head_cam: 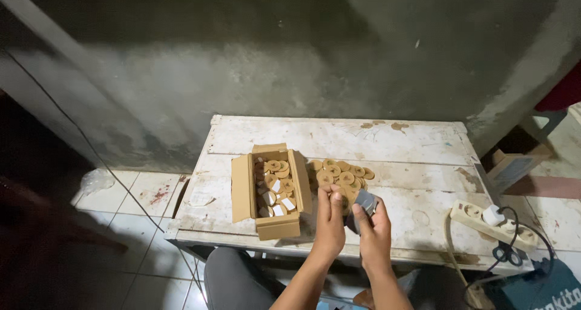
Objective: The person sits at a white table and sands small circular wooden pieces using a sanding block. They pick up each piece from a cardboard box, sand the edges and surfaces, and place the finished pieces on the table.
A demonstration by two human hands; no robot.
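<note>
So both hands are up over the near edge of the counter [339, 134], close together. The left hand [330, 216] is pinching one of the round tan discs [334, 194] at its fingertips, right at the near end of the pile of discs [342, 176]. The right hand [372, 228] is wrapped around a small grey block [365, 200], held just beside that disc. Can't really tell what the block is, the fingers cover most of it and it's tiny from this angle.

The pile sits around the middle of the counter, discs overlapping each other, each with a darker ring or hole in the centre as far as I can make out. Just left of it, touching or nearly, is an open cardboard box [242, 189], plain brown, flaps folded out, with more of the same discs inside plus a few small white pieces I can't identify.

The counter itself is a worn white-painted wooden one with stains. At its right edge there's a cream power strip [472, 216] with a white plug in it and a black cable. Bottom right corner shows a teal case [538, 289], cut off by the frame. Another cardboard box [511, 168] with a pale label sits on the floor past the far right corner, partly hidden.
</note>
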